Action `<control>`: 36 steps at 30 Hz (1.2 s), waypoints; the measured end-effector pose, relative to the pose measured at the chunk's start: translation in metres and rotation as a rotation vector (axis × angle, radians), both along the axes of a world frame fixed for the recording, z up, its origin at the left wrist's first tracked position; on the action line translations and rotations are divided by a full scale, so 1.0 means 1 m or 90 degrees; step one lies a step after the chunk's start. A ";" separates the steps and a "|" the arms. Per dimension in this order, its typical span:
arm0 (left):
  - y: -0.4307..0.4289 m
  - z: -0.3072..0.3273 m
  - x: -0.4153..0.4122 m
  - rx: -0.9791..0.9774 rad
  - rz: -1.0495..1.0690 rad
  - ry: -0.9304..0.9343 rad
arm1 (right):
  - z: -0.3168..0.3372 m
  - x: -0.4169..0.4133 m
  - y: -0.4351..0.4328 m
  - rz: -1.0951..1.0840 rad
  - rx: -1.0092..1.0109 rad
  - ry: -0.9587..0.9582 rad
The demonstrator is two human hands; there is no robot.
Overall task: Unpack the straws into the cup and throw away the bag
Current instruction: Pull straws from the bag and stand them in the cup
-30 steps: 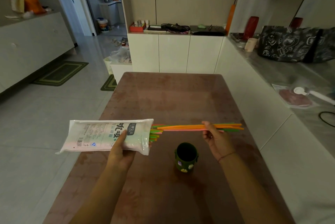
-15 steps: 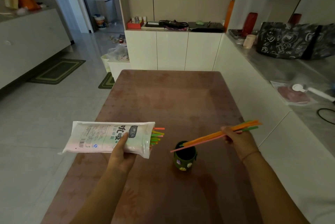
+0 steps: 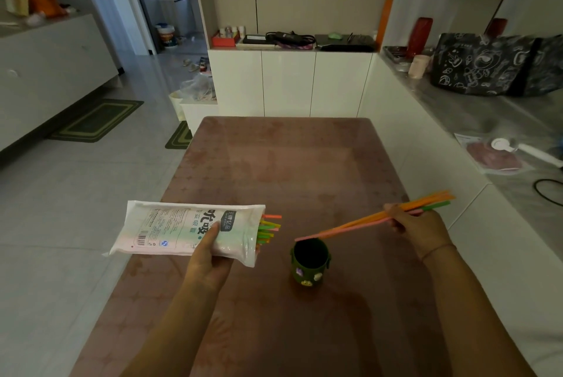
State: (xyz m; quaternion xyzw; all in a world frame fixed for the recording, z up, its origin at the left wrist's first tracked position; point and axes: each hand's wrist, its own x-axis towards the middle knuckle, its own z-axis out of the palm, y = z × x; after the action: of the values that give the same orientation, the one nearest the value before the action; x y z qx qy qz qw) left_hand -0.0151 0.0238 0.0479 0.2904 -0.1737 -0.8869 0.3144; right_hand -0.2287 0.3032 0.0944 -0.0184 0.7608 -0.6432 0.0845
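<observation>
- The cup [image 3: 310,260], dark green with small stickers on its side, stands upright on the brown table [image 3: 283,163], on the half nearer the person and a little towards the table's right edge.
- Beyond the cup the tabletop is bare right up to its far edge, which meets the white cabinets [image 3: 289,84]; the table's right edge runs close along a white counter [image 3: 487,120], and past its left edge there is open tiled floor [image 3: 76,209].
- Left of the cup, the left hand [image 3: 210,257] is closed around the bag [image 3: 189,228], thumb on top, holding it level above the table's left edge with its open mouth facing the cup.
- Right of the cup, the right hand [image 3: 417,228] pinches a bundle of orange, pink and green straws [image 3: 374,219] near their upper end.
- Compared with half a second ago, the bundle's lower tips sit a touch higher, now at the cup's far rim rather than dipping across its mouth; the hand and bag are much where they were.
- The cup's inside looks dark and I cannot tell whether any straw is in it.
- The bag holds more straws, whose coloured ends [image 3: 269,228] poke out of its mouth towards the cup without touching it.
</observation>
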 end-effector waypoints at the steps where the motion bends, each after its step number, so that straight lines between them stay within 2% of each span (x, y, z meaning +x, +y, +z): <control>1: 0.000 0.000 0.000 -0.001 0.002 -0.001 | 0.001 -0.002 0.003 -0.006 -0.002 -0.001; 6: 0.002 0.001 0.000 -0.016 -0.002 -0.004 | 0.008 -0.008 0.012 0.001 0.015 0.025; 11: 0.006 0.002 0.000 -0.008 -0.007 -0.012 | 0.014 -0.002 -0.002 0.084 0.081 0.072; 13: 0.006 0.004 0.001 -0.014 -0.007 -0.012 | 0.013 0.003 -0.012 0.115 0.071 0.093; 21: 0.004 0.005 0.007 -0.004 0.007 -0.009 | -0.007 0.011 -0.040 0.205 0.120 0.099; 31: 0.010 0.004 0.007 -0.008 -0.008 0.005 | -0.043 0.020 -0.060 0.259 0.223 0.027; 36: 0.013 0.002 0.004 0.003 -0.012 -0.003 | -0.053 0.028 -0.056 0.244 0.178 -0.050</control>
State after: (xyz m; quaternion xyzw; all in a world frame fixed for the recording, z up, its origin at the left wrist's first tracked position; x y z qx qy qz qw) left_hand -0.0113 0.0364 0.0504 0.2912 -0.1750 -0.8896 0.3053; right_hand -0.2006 0.2469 0.0414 -0.1253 0.8211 -0.5042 0.2363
